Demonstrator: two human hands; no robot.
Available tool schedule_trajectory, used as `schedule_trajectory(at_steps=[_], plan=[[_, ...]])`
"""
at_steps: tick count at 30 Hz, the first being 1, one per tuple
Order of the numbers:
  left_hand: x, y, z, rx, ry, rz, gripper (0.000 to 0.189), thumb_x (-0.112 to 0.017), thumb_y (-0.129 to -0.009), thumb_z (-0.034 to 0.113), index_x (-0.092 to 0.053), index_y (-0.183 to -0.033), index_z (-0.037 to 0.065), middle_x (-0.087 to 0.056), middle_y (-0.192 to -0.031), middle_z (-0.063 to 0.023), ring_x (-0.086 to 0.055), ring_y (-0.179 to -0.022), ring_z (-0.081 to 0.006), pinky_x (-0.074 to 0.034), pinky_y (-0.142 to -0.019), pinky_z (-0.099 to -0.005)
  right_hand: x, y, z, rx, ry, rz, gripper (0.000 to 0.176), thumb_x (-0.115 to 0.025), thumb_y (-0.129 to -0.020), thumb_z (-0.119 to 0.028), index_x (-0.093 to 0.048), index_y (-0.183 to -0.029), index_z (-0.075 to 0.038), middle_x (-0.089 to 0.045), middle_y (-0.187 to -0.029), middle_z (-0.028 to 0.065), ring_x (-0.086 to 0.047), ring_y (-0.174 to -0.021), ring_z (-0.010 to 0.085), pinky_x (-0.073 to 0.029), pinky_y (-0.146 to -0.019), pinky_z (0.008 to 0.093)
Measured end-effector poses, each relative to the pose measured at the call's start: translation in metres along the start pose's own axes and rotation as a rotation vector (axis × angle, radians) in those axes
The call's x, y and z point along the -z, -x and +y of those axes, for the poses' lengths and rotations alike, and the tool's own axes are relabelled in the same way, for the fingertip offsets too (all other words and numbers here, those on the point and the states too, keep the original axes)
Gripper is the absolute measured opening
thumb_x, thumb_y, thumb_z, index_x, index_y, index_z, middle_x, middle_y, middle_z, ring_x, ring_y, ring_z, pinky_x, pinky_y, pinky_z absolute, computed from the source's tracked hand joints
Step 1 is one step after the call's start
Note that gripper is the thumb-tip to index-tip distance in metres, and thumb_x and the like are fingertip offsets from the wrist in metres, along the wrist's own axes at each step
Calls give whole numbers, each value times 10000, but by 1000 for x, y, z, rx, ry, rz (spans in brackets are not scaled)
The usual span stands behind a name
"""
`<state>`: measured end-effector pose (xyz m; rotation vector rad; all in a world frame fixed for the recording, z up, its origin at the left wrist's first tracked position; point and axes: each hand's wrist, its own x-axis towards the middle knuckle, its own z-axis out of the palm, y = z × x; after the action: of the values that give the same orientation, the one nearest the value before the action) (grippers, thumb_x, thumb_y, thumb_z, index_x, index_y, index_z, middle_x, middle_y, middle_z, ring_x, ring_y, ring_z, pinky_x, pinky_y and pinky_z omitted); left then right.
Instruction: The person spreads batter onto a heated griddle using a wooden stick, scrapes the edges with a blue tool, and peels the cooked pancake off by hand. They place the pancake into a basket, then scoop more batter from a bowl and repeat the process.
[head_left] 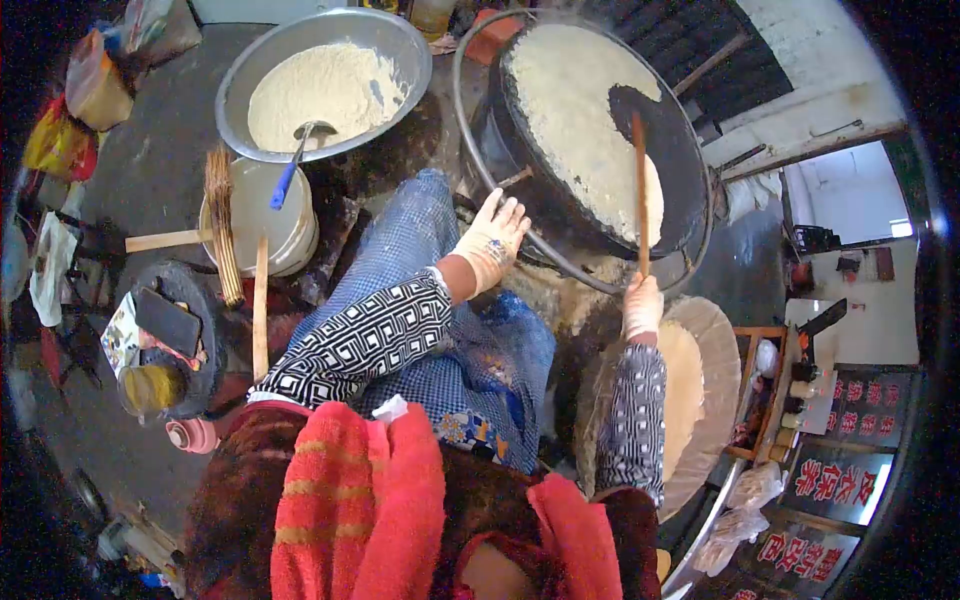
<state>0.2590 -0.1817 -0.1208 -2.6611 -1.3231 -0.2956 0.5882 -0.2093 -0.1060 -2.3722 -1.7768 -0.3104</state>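
Note:
My right hand (642,305), in a pale glove, is closed around the end of a long, thin wooden spatula (640,190). Its far part lies over a round black griddle (690,185) coated with pale batter (580,110). A curved patch of dark griddle shows beside the spatula's tip. My left hand (493,240), also gloved, is at the near side of the metal ring (468,135) around the griddle, fingers stretched out and apart. It appears to touch the ring and holds nothing that I can see.
A metal basin (225,95) of batter with a blue-handled ladle (290,175) stands at upper left. Below it are a white bucket (305,235) and a straw brush (220,225). Thin round flatbread (682,385) lies on a round tray (715,400) near my right forearm.

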Motion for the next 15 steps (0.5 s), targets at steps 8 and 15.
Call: schedule_trajectory(at_steps=[8, 15], plan=[[18, 0, -20, -5, -60, -106, 493, -435, -885, 173, -444, -1343, -10, -434, -1414, -166, -349, -1360, -288, -107, -1150, -548, -24, -3, 27, -73, 54, 56, 285, -486, -934, -342, -508, -891, -61, -618, -677, 249, -616, -651, 445, -487, -598, 545], [-7, -9, -40, 106, -40, -54, 426, -367, -914, 135, -485, -1313, 46, -461, -1401, -122, -361, -1354, -263, -87, -1141, -579, -22, -10, 24, -143, 80, -22, 250, -487, -928, -332, -508, -924, -82, -633, -716, 248, -630, -696, 429, -497, -613, 523]])
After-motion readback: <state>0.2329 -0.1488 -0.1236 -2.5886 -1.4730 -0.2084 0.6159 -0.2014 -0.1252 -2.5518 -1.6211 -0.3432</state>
